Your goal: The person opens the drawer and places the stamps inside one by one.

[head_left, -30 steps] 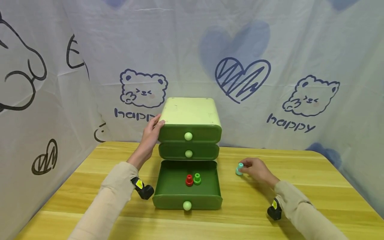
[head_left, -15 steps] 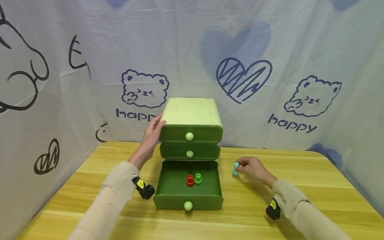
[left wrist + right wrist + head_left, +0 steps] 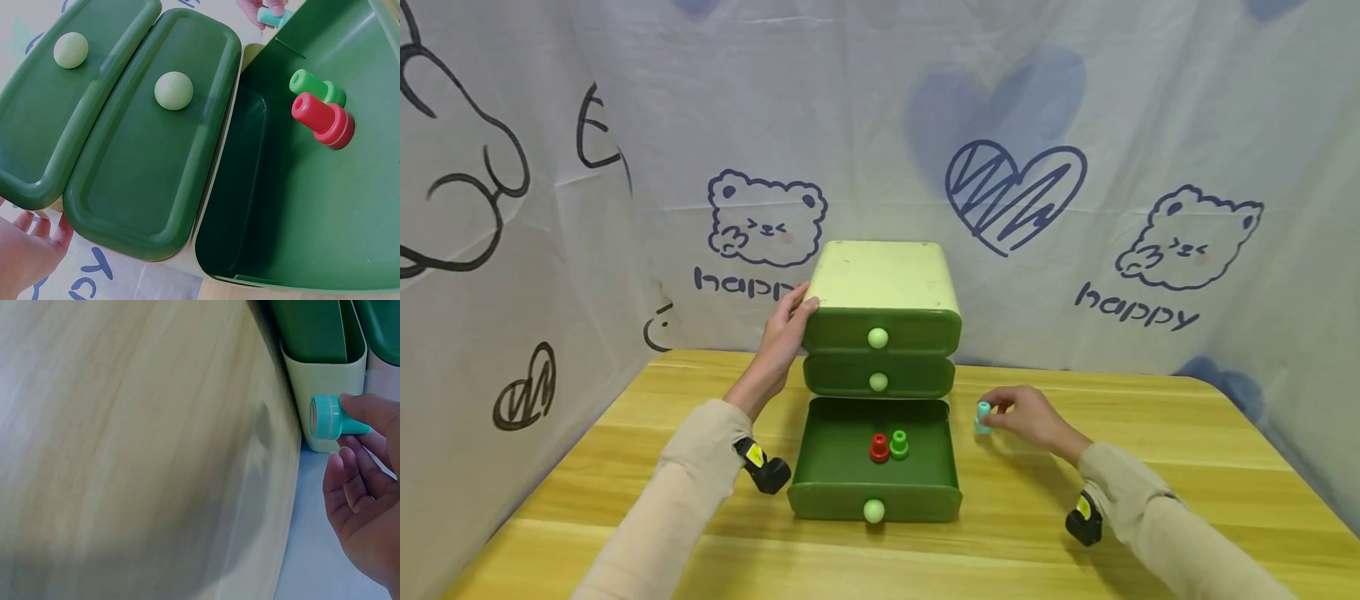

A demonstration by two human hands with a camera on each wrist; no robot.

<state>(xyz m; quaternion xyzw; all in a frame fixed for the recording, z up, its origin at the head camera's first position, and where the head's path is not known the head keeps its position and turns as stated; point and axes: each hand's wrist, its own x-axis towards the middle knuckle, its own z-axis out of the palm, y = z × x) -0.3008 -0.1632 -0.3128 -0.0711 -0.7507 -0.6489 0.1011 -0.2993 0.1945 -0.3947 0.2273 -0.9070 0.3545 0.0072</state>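
My right hand [image 3: 1026,414] pinches a small turquoise peg-shaped piece [image 3: 326,417] between thumb and fingers, just right of the cabinet. It has a narrow stem and a wide round base; the base faces away from the palm in the right wrist view. My left hand [image 3: 780,337] rests against the left side of the green and cream drawer cabinet [image 3: 883,273], thumb near its top front corner. The bottom drawer [image 3: 842,471] is pulled out. Inside it, a red peg-shaped piece [image 3: 322,120] and a green one [image 3: 317,86] stand upright, side by side.
The two upper drawers are closed, each with a pale round knob [image 3: 877,337]. The pulled-out drawer's front carries another knob [image 3: 874,511]. A wooden table [image 3: 1075,500] lies under everything. A printed cloth [image 3: 880,100] hangs behind and at both sides.
My right hand has moved left toward the cabinet, carrying the turquoise piece. The left hand stays on the cabinet's side, and the red and green pieces keep their places in the drawer.
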